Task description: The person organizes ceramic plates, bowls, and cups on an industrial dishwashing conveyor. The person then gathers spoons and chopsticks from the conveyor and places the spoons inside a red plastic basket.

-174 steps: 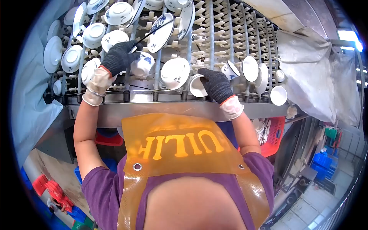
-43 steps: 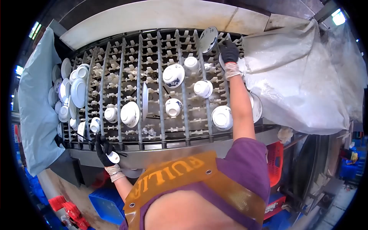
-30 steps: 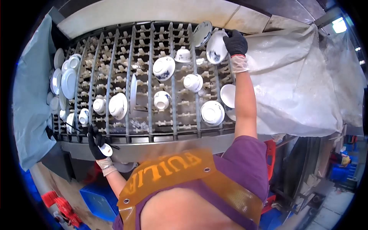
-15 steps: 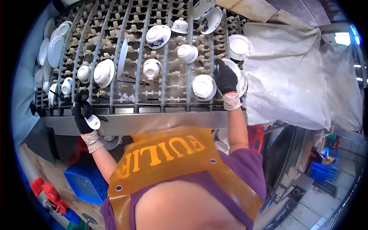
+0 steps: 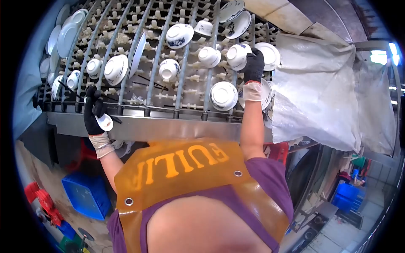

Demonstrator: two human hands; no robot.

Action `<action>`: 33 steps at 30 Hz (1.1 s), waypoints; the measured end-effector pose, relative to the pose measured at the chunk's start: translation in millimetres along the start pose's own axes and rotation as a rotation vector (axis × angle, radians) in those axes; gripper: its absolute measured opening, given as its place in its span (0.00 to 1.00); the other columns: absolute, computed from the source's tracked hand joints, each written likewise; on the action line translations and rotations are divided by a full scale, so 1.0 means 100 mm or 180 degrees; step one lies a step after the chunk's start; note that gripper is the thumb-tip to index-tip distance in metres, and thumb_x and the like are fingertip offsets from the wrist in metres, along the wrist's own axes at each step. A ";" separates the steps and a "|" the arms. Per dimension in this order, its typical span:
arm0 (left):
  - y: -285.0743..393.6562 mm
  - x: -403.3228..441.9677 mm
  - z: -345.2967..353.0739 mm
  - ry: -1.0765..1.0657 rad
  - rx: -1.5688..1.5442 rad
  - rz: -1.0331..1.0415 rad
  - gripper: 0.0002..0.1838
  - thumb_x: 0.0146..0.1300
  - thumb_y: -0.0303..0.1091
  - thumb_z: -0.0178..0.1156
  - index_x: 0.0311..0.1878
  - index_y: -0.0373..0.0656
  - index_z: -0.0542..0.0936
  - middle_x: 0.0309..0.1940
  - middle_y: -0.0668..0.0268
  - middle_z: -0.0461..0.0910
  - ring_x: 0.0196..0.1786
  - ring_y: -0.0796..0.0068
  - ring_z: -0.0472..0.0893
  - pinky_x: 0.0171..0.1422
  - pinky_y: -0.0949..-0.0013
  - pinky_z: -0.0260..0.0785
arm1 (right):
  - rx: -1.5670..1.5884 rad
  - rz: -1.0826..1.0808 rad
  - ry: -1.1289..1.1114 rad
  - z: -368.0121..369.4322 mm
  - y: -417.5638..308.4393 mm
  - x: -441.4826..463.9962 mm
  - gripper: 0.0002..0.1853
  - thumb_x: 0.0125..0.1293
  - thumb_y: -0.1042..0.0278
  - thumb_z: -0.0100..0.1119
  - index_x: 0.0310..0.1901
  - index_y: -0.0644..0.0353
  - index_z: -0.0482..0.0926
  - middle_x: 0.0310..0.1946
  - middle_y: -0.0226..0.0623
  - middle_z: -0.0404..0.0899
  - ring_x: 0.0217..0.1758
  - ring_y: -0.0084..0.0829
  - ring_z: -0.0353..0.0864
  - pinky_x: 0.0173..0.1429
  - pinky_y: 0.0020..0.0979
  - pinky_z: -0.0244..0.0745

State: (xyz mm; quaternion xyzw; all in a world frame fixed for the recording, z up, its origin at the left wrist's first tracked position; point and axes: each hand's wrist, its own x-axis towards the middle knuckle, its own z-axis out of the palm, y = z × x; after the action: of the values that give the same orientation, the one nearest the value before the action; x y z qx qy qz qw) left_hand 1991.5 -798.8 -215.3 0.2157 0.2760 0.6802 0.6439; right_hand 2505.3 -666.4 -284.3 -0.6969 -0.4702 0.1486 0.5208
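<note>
My left hand [image 5: 93,111], in a black glove over a pale one, is closed around a white spoon [image 5: 104,122] at the rack's near edge. A dark thin stick shows beside it. Farther right, my right hand [image 5: 254,66], gloved the same way, has its fingers on the rim of a white bowl [image 5: 237,57] with blue decoration, tipped bottom-up among the pegs. A white plate [image 5: 265,95] lies partly behind my right wrist. Nearby are another upturned bowl [image 5: 223,96], a small bowl [image 5: 209,57] and a flat plate [image 5: 268,55].
The pegged rack [image 5: 141,95] carries more bowls, leaning plates [image 5: 67,40] and dark chopsticks [image 5: 154,83]. A metal ledge [image 5: 168,128] runs along its front. A translucent plastic sheet [image 5: 312,88] hangs at right. A blue crate [image 5: 86,194] stands below left.
My right hand has moved away from me, from the near plates to the bowl, which now sits farther up the rack. My left hand keeps the spoon. The view has shifted slightly.
</note>
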 end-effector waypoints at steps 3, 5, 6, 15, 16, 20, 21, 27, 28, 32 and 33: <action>-0.05 0.00 0.13 -0.0071 -0.0040 0.0035 0.20 0.68 0.35 0.43 0.61 0.38 0.64 0.43 0.62 0.74 0.19 0.90 0.57 0.21 0.84 0.51 | 0.0910 0.0566 0.0204 -0.09 -0.30 -0.05 0.14 0.55 0.76 0.51 0.45 0.68 0.72 0.37 0.40 0.76 0.39 0.32 0.74 0.46 0.31 0.70; -0.06 -0.01 0.11 -0.0131 0.0097 0.0017 0.20 0.67 0.34 0.44 0.61 0.38 0.64 0.43 0.62 0.74 0.18 0.90 0.57 0.21 0.85 0.51 | 0.1084 0.1124 0.0045 -0.14 -0.25 -0.05 0.14 0.55 0.75 0.53 0.44 0.67 0.72 0.38 0.41 0.76 0.38 0.34 0.75 0.44 0.31 0.71; -0.08 -0.02 0.13 0.0092 0.0158 0.0058 0.20 0.67 0.34 0.44 0.61 0.38 0.64 0.43 0.63 0.75 0.18 0.91 0.56 0.20 0.84 0.51 | 0.1072 0.1137 0.0023 -0.13 -0.23 -0.11 0.14 0.55 0.75 0.53 0.44 0.67 0.72 0.38 0.41 0.76 0.38 0.34 0.75 0.44 0.31 0.71; -0.21 -0.04 0.17 -0.0353 -0.0084 -0.0062 0.21 0.67 0.36 0.45 0.61 0.38 0.63 0.44 0.63 0.75 0.18 0.92 0.56 0.20 0.86 0.52 | -0.0105 0.0030 -0.1109 0.57 -0.44 -0.64 0.20 0.56 0.65 0.59 0.50 0.60 0.69 0.32 0.44 0.78 0.35 0.31 0.78 0.41 0.30 0.72; -0.22 -0.05 0.17 -0.0349 -0.0074 -0.0053 0.21 0.67 0.36 0.45 0.61 0.38 0.63 0.44 0.63 0.75 0.18 0.92 0.56 0.20 0.86 0.52 | 0.0648 0.0307 -0.1162 0.61 -0.51 -0.64 0.20 0.56 0.67 0.58 0.50 0.61 0.69 0.32 0.42 0.78 0.35 0.29 0.78 0.39 0.28 0.73; -0.30 -0.09 0.27 -0.0108 0.0106 0.0033 0.21 0.67 0.37 0.45 0.61 0.39 0.64 0.44 0.64 0.75 0.18 0.92 0.57 0.21 0.87 0.52 | 0.1974 0.1252 -0.1535 0.47 -0.83 -0.63 0.20 0.57 0.73 0.58 0.52 0.64 0.68 0.35 0.39 0.77 0.34 0.29 0.77 0.34 0.27 0.75; -0.32 -0.11 0.30 -0.0086 0.0261 0.0055 0.21 0.67 0.37 0.45 0.60 0.39 0.65 0.43 0.66 0.74 0.19 0.93 0.57 0.21 0.87 0.52 | 0.2336 0.1487 -0.1783 0.42 -0.85 -0.61 0.20 0.57 0.72 0.58 0.51 0.64 0.69 0.36 0.39 0.76 0.35 0.27 0.77 0.29 0.26 0.75; -0.40 -0.14 0.33 0.0004 0.0281 0.0036 0.21 0.67 0.37 0.45 0.60 0.38 0.65 0.43 0.65 0.75 0.18 0.93 0.57 0.21 0.86 0.51 | -0.1934 -0.1151 0.0127 -0.27 0.20 0.75 0.30 0.50 0.51 0.63 0.52 0.60 0.70 0.42 0.44 0.77 0.45 0.44 0.75 0.53 0.33 0.69; -0.41 -0.15 0.30 -0.0007 0.0268 0.0031 0.21 0.67 0.37 0.45 0.60 0.38 0.65 0.43 0.65 0.75 0.18 0.93 0.57 0.21 0.86 0.51 | -0.2939 -0.1696 0.0888 -0.48 0.34 0.93 0.32 0.47 0.50 0.65 0.51 0.60 0.70 0.43 0.43 0.77 0.46 0.42 0.76 0.53 0.33 0.69; -0.49 -0.14 0.25 -0.0014 0.0352 0.0133 0.21 0.66 0.36 0.46 0.60 0.37 0.65 0.44 0.64 0.76 0.17 0.92 0.57 0.20 0.85 0.51 | -0.1961 0.0865 -0.1576 -1.02 1.08 1.56 0.28 0.42 0.56 0.70 0.45 0.65 0.77 0.36 0.45 0.80 0.39 0.41 0.79 0.46 0.35 0.72; -0.50 -0.15 0.29 0.0070 0.0345 0.0121 0.21 0.66 0.36 0.46 0.60 0.37 0.65 0.45 0.63 0.76 0.17 0.92 0.56 0.20 0.85 0.50 | -0.1024 0.0790 -0.1540 -1.03 1.41 1.72 0.24 0.41 0.63 0.70 0.43 0.64 0.79 0.34 0.42 0.81 0.37 0.36 0.80 0.44 0.34 0.73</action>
State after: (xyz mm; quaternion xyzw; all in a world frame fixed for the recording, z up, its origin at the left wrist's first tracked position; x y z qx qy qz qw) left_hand 2049.3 -810.2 -224.8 0.2480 0.3154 0.6786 0.6152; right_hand 2736.5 -589.8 -315.0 -0.7668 -0.5093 0.2962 0.2548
